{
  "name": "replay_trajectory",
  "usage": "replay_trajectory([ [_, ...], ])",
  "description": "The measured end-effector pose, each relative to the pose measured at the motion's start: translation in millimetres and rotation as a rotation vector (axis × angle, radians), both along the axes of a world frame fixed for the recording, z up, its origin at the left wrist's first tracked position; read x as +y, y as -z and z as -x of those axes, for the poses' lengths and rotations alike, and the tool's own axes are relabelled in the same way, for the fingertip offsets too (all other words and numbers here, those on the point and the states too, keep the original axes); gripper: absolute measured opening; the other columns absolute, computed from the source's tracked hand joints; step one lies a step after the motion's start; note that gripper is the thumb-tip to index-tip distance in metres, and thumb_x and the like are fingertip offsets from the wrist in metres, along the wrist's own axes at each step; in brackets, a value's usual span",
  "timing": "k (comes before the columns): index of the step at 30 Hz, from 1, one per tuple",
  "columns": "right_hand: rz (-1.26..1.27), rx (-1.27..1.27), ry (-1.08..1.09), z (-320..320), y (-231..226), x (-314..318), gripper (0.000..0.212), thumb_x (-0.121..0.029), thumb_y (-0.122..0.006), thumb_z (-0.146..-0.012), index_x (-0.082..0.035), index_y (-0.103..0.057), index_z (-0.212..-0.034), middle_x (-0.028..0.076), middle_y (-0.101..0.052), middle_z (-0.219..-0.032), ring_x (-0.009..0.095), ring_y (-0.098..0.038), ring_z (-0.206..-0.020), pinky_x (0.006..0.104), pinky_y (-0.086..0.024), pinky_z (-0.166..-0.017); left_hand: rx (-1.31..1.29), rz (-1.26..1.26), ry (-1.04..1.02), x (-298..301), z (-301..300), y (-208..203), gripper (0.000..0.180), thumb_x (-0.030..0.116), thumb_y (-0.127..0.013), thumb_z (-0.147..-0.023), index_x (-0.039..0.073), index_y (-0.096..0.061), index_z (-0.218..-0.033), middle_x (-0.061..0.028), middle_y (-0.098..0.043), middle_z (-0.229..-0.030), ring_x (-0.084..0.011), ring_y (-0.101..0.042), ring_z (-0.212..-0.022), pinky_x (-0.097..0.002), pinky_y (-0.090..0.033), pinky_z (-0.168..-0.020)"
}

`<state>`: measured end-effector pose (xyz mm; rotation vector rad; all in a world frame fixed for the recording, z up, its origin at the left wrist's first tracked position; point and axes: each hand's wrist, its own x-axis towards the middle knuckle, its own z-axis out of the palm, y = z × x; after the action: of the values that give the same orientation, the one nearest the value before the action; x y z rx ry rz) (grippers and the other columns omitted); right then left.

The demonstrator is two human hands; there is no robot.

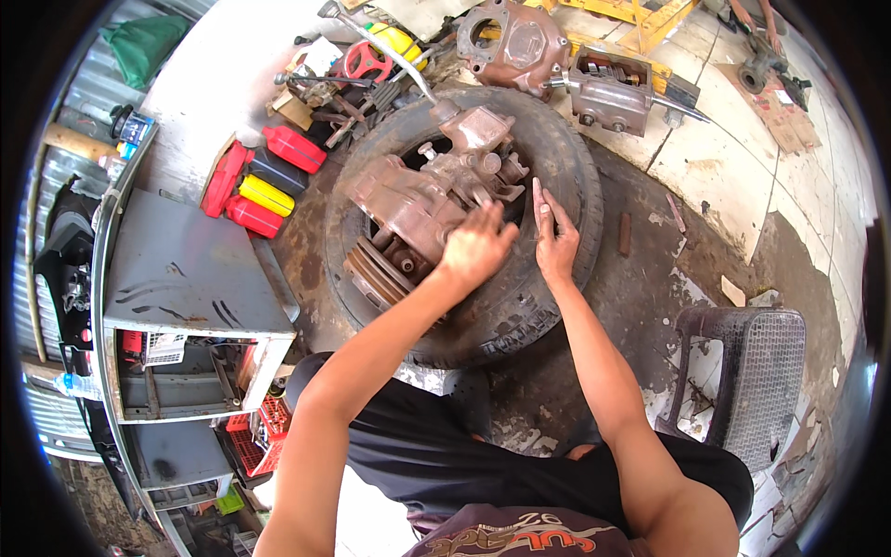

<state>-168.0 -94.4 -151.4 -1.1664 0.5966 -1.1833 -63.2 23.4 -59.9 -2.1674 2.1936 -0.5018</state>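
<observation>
A brown, grimy gearbox [413,202] rests on a black tyre [575,167] lying flat in front of me. From its far end a long metal gear lever [408,67] rises toward the upper left. A round grooved pulley [373,275] shows at its near left side. My left hand [480,245] is over the gearbox's right side, its fingertips near or on the housing; they are blurred, so I cannot see whether they hold anything. My right hand [556,243] is beside it over the tyre's right inner edge, fingers stretched out, nothing visible in it.
Another brown housing [513,48] and an opened gear case [610,91] with a shaft lie beyond the tyre. Red, yellow and black bottles [267,194] stand left, beside a grey metal cabinet [190,269]. A dark plastic stool [756,381] is at right. Another person's hands [770,32] show top right.
</observation>
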Motion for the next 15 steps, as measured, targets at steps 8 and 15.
replay_trajectory([
  [8,0.042,0.197,0.042,15,-23,1,0.049,-0.037,-0.06,-0.105,0.003,-0.065,-0.134,0.023,-0.071,-0.126,0.029,-0.067,-0.12,0.037,-0.049,-0.102,0.196,0.194,0.046,-1,30,-14,0.022,0.01,-0.063,-0.085,0.006,-0.057,-0.105,-0.0302,-0.061,-0.134,-0.0415,-0.068,-0.115,-0.0451,-0.06,-0.092],
  [15,0.029,0.082,0.018,6,-9,0,0.05,-0.037,-0.058,-0.106,0.005,-0.064,-0.133,0.023,-0.07,-0.126,0.028,-0.066,-0.121,0.0375,-0.049,-0.102,-0.055,0.0,-0.07,-4,6,-7,0.017,0.011,-0.058,-0.091,0.005,-0.056,-0.107,-0.0325,-0.056,-0.139,-0.0391,-0.059,-0.13,-0.0472,-0.046,-0.112],
])
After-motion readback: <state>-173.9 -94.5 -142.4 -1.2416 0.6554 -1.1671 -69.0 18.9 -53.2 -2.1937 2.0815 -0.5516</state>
